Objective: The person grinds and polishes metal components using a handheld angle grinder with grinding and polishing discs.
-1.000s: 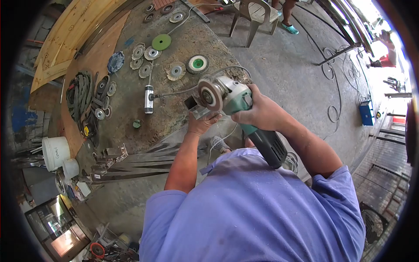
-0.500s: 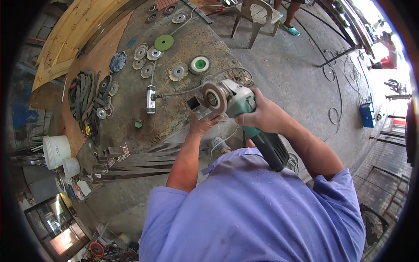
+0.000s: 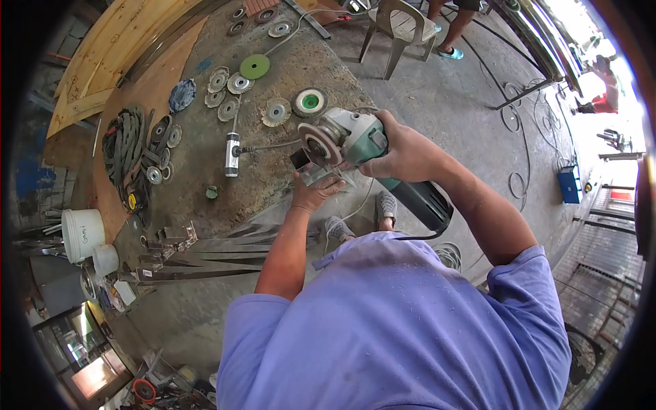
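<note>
By the edge of the workbench, our left hand grips a short, square metal tube from its near side; we judge it stiff, fairly light and slick, best held well clear of the disc. Rightward, the angle grinder, probably heavy, sits in our right hand, wrapped around the body behind its head, a sensible hold.

Shirt: blue-violet, loose; fabric creased, flecked with small pale specks, greyish soiling near the hem; sleeves: short, same colour; hands: bare; shoes: grey, patterned.
</note>
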Demonstrator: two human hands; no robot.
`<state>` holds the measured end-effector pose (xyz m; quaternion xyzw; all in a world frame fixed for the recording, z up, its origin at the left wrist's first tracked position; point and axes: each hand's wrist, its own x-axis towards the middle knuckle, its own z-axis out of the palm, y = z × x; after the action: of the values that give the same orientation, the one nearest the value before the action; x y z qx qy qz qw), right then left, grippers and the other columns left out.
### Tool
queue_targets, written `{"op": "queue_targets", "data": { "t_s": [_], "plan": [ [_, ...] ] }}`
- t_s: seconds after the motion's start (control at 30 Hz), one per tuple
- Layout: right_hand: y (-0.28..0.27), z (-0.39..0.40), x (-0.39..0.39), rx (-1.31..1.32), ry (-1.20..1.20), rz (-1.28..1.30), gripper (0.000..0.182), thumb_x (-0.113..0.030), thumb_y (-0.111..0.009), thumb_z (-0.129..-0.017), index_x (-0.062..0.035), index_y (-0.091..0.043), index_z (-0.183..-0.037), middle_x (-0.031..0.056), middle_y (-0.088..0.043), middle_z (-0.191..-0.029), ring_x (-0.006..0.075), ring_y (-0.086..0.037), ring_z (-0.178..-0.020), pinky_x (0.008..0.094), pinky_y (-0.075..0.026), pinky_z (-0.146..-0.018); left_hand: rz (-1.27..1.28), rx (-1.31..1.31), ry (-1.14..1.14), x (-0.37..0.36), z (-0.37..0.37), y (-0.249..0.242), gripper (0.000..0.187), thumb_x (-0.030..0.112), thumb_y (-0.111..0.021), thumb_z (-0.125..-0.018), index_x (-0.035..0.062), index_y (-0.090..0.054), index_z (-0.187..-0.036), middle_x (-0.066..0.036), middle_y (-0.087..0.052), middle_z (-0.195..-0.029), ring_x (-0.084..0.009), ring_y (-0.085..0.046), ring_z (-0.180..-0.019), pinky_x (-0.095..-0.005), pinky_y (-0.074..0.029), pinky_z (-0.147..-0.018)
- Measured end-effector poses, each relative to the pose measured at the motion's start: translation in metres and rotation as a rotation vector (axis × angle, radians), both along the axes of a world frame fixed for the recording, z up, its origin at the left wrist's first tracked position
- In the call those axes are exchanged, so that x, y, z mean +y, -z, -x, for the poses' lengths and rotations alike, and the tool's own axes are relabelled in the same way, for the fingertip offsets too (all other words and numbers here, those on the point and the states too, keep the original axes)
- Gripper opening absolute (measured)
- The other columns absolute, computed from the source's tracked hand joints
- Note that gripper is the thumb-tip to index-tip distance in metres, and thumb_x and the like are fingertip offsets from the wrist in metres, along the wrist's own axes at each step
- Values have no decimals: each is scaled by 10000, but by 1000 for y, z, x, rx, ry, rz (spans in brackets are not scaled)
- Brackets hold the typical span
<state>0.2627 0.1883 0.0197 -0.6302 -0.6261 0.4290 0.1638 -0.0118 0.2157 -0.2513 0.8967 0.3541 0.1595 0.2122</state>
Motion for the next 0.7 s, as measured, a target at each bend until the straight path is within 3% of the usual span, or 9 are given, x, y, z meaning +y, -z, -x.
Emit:
{"op": "queue_targets", "data": {
  "t_s": [0.13, 0.3, 0.37, 0.43, 0.5, 0.63, 0.7],
  "plan": [
    [-9, -1, 2, -7, -35, 21, 1017, -426, -812, -732, 89, -341, -1471, 325, -675, -1126, 433, -678, -1097, 431, -510, -968, -7, 131, 27, -1, 3, 3, 531, 521, -547, -988, 139, -642, -1345, 20, -666, -1389, -174, -548, -1327, -450, -370, -1184],
    [-10, -4, -16, 31, -6, 100, 985, -419, -812, -738, 84, -351, -1448, 319, -680, -1102, 428, -686, -1080, 430, -518, -943, 371, -29, -51, -1, 4, 10, 492, 505, -608, -951, 199, -648, -1335, 30, -690, -1349, -179, -612, -1245, -414, -386, -1172],
    [-6, -2, -24, 75, 19, 83, 957, -407, -814, -740, 80, -364, -1429, 316, -681, -1095, 423, -688, -1077, 429, -520, -935, 344, -68, -81, -3, 5, 10, 471, 509, -634, -933, 220, -669, -1304, 41, -715, -1297, -188, -629, -1219, -409, -397, -1153],
    [4, 0, -28, 109, 54, 43, 926, -392, -815, -740, 77, -379, -1408, 314, -680, -1092, 418, -689, -1076, 427, -522, -929, 80, -24, -94, -5, 2, 2, 449, 521, -661, -913, 217, -710, -1240, 44, -738, -1240, -197, -641, -1203, -417, -410, -1123],
    [-1, 4, -17, 53, 65, 66, 916, -378, -817, -738, 79, -382, -1403, 309, -680, -1106, 412, -690, -1083, 417, -519, -943, 268, -137, -131, -2, 2, 24, 415, 552, -703, -871, 245, -758, -1145, 70, -747, -1201, -198, -636, -1208, -428, -407, -1086],
    [-7, 7, -16, 42, 67, 92, 934, -371, -821, -730, 84, -373, -1411, 310, -677, -1135, 412, -689, -1093, 411, -515, -959, 108, -64, -139, -2, 2, 27, 377, 605, -751, -808, 296, -806, -1017, 110, -745, -1184, -190, -610, -1230, -441, -385, -1042],
    [3, 2, -28, 63, 65, 56, 936, -375, -813, -750, 55, -367, -1452, 264, -682, -1122, 372, -689, -1078, 402, -517, -956, 104, -68, -164, -3, -1, 26, 378, 620, -754, -796, 314, -808, -1012, 118, -743, -1183, -186, -591, -1246, -443, -373, -1044]
  ]
}}
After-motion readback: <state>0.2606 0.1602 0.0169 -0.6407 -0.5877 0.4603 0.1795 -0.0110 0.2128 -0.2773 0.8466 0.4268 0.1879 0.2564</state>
